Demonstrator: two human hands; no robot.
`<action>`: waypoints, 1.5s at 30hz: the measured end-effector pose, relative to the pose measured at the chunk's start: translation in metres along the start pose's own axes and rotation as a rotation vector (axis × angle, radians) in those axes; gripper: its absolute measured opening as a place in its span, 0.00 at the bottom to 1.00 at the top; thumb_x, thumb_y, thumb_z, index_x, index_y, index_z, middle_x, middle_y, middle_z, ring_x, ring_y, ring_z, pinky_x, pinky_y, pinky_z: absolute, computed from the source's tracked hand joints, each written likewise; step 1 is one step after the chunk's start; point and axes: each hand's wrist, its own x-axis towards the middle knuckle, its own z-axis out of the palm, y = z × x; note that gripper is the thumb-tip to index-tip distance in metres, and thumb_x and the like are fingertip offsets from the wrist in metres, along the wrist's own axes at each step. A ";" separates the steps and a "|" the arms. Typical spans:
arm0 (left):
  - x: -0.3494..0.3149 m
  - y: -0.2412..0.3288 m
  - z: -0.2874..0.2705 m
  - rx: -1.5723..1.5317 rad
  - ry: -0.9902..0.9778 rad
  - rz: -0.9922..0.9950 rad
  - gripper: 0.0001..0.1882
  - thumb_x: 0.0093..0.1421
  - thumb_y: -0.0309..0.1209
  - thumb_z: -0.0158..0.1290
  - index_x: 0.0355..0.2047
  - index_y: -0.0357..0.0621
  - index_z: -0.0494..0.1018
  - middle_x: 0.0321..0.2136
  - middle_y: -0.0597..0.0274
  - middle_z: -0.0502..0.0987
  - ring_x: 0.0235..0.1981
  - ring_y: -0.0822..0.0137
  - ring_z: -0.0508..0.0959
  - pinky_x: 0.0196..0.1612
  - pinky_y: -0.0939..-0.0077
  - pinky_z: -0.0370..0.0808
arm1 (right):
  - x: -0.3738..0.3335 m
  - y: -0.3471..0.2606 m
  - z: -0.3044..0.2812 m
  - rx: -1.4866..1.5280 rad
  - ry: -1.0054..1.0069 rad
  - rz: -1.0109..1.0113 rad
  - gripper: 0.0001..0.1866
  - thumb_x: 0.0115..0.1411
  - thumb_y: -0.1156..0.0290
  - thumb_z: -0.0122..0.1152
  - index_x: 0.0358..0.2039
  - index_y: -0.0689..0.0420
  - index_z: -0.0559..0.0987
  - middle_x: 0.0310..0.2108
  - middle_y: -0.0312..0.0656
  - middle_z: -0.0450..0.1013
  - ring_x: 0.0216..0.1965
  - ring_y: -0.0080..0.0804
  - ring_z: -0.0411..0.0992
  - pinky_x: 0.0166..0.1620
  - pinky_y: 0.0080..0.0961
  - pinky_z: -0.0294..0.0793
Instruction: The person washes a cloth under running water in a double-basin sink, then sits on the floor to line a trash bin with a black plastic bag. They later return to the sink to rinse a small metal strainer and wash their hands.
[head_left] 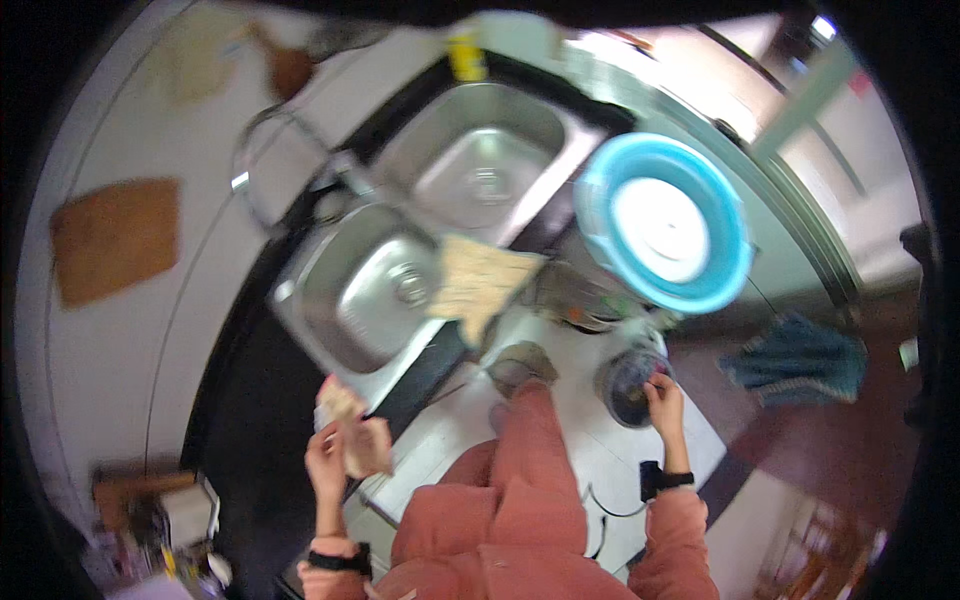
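Observation:
My left hand [325, 458] is closed on a crumpled beige and pink cloth [368, 447], which hangs beside the black counter edge near the sink. To the right, my right hand [664, 402] is at the right side of a round dark bin [627, 398] on the floor. Its fingers are bent together over the bin's opening, near a small reddish spot. Blur hides what they hold, if anything. The bin seems to have a dark lining or contents.
Ahead is a steel double sink [345, 300] with a curved faucet [243, 180]. A tan cloth [478, 282] drapes over its front edge. A blue basin [592, 205] holding something white stands right, beyond a bluish cloth [795, 362]. A brown board [118, 240] is at left.

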 end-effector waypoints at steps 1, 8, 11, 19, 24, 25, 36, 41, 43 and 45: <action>-0.004 -0.005 -0.001 -0.042 0.039 -0.046 0.13 0.59 0.29 0.54 0.43 0.37 0.75 0.36 0.56 0.77 0.35 0.67 0.78 0.38 0.75 0.75 | 0.001 -0.028 0.009 0.033 -0.068 -0.095 0.13 0.57 0.70 0.58 0.40 0.66 0.76 0.31 0.45 0.76 0.33 0.29 0.74 0.37 0.24 0.72; -0.018 -0.014 0.005 -0.011 0.291 -0.083 0.14 0.56 0.31 0.57 0.41 0.37 0.75 0.34 0.54 0.75 0.31 0.66 0.78 0.33 0.74 0.76 | -0.021 -0.249 0.090 0.323 -0.576 -0.249 0.13 0.63 0.70 0.49 0.32 0.68 0.77 0.23 0.40 0.74 0.25 0.24 0.72 0.30 0.20 0.72; -0.012 -0.004 0.013 0.085 0.412 -0.135 0.22 0.51 0.36 0.61 0.43 0.38 0.70 0.38 0.50 0.70 0.35 0.58 0.75 0.38 0.68 0.74 | -0.014 -0.325 0.142 0.316 -0.727 -0.391 0.13 0.62 0.70 0.49 0.29 0.68 0.77 0.21 0.39 0.73 0.22 0.23 0.70 0.27 0.20 0.70; 0.019 -0.010 0.034 0.053 0.601 -0.351 0.20 0.53 0.38 0.59 0.40 0.40 0.68 0.33 0.52 0.71 0.32 0.54 0.74 0.37 0.64 0.73 | 0.099 -0.402 0.342 -0.451 -0.587 -0.913 0.11 0.50 0.68 0.61 0.31 0.63 0.77 0.28 0.50 0.75 0.33 0.45 0.75 0.36 0.37 0.73; 0.018 -0.004 0.031 -0.164 0.620 -0.409 0.09 0.53 0.28 0.58 0.31 0.38 0.71 0.22 0.57 0.76 0.22 0.68 0.75 0.29 0.76 0.71 | 0.148 -0.353 0.441 -1.138 -1.055 -1.149 0.12 0.53 0.72 0.55 0.37 0.61 0.79 0.40 0.54 0.75 0.42 0.52 0.74 0.44 0.40 0.74; 0.016 0.001 0.031 -0.210 0.644 -0.451 0.07 0.53 0.26 0.60 0.27 0.38 0.72 0.22 0.62 0.76 0.22 0.78 0.72 0.28 0.83 0.69 | 0.151 -0.341 0.448 -1.192 -1.115 -1.164 0.12 0.53 0.72 0.53 0.37 0.62 0.79 0.40 0.54 0.75 0.42 0.52 0.74 0.44 0.42 0.74; 0.028 0.071 0.001 -1.323 0.735 -0.564 0.05 0.58 0.27 0.56 0.34 0.40 0.74 0.25 0.69 0.74 0.23 0.81 0.69 0.25 0.88 0.66 | 0.123 -0.328 0.466 -1.519 -1.215 -1.222 0.12 0.53 0.72 0.53 0.37 0.57 0.81 0.45 0.51 0.73 0.45 0.47 0.73 0.44 0.38 0.74; 0.042 0.080 0.000 -1.306 0.696 -0.571 0.06 0.59 0.26 0.55 0.36 0.38 0.74 0.27 0.69 0.75 0.25 0.80 0.71 0.27 0.87 0.69 | 0.113 -0.355 0.452 -1.381 -0.913 -1.425 0.10 0.52 0.73 0.55 0.33 0.56 0.82 0.42 0.47 0.74 0.43 0.42 0.74 0.43 0.37 0.75; 0.039 0.077 0.000 -1.145 0.748 -0.513 0.05 0.58 0.26 0.56 0.34 0.40 0.75 0.25 0.70 0.74 0.24 0.81 0.71 0.27 0.88 0.67 | 0.103 -0.374 0.441 -1.197 -0.847 -1.447 0.08 0.52 0.71 0.57 0.30 0.57 0.82 0.39 0.45 0.75 0.40 0.41 0.75 0.40 0.38 0.75; 0.034 0.073 -0.002 -0.972 0.798 -0.458 0.05 0.58 0.27 0.56 0.33 0.40 0.75 0.23 0.71 0.74 0.23 0.82 0.70 0.27 0.89 0.66 | 0.090 -0.397 0.421 -0.898 -0.881 -1.409 0.07 0.52 0.70 0.58 0.27 0.59 0.81 0.35 0.44 0.75 0.36 0.38 0.75 0.36 0.38 0.73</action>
